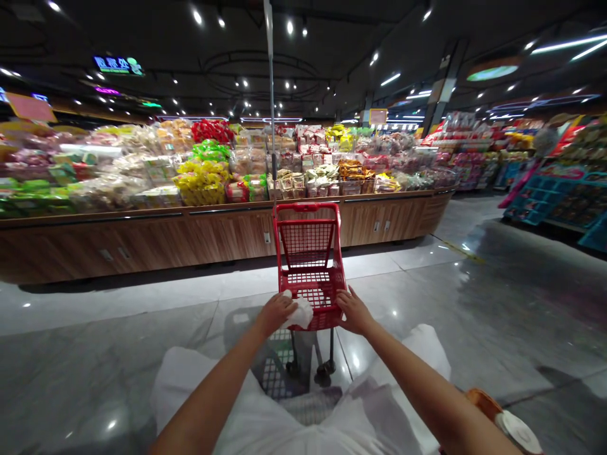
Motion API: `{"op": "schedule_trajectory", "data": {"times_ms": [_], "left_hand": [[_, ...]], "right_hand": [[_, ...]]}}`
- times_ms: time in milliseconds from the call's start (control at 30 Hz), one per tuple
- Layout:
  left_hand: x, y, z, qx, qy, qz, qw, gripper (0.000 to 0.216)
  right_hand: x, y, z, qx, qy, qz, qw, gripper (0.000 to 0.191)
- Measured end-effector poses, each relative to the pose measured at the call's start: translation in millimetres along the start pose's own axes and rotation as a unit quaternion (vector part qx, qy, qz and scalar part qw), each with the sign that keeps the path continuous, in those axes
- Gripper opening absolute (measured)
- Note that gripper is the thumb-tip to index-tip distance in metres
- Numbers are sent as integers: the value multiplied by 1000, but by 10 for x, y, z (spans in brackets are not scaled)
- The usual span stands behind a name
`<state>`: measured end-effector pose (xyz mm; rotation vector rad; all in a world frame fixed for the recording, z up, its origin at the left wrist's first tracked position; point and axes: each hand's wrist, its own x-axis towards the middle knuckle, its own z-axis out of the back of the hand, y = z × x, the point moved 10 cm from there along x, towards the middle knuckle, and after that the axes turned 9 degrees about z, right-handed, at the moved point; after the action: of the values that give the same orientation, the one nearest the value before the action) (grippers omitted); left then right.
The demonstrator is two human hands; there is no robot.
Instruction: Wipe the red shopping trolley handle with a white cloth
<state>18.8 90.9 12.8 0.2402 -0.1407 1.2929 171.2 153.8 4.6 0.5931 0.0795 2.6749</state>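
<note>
A red plastic shopping cart (336, 253) with grid walls stands right in front of me, its near end between my two hands. My left hand (276, 312) is closed on a crumpled white wipe (302, 313), tissue or cloth, I cannot tell which. The wipe lies against the cart's near left corner. At the near right corner, my right hand (355, 311) grips the cart's edge, thumb raised and the other fingers partly hidden. Inside the cart's basket only bare grid shows. Small dark wheels (325, 368) sit under it on the floor.
Beyond the cart runs a long wood-panelled display counter (227, 237) heaped with packaged snacks. A thin pole (272, 95) rises behind the cart. Blue racks (545, 193) of goods stand at the right. Glossy grey tiles (474, 303) cover the floor. An orange and white object (516, 430) is at lower right.
</note>
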Motion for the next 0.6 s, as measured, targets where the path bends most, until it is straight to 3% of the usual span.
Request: {"op": "schedule_trajectory", "data": {"times_ms": [100, 233, 400, 600], "left_hand": [[118, -195, -66, -19, -4, 30, 999, 34], [253, -389, -205, -6, 0, 74, 997, 40], [117, -205, -194, 35, 5, -54, 998, 31], [-41, 13, -60, 9, -49, -115, 992, 17]], "right_hand": [[156, 185, -201, -28, 9, -54, 998, 26], [272, 366, -404, -11, -22, -81, 996, 31], [169, 376, -349, 33, -59, -14, 998, 37], [85, 373, -227, 107, -100, 25, 989, 73]]}}
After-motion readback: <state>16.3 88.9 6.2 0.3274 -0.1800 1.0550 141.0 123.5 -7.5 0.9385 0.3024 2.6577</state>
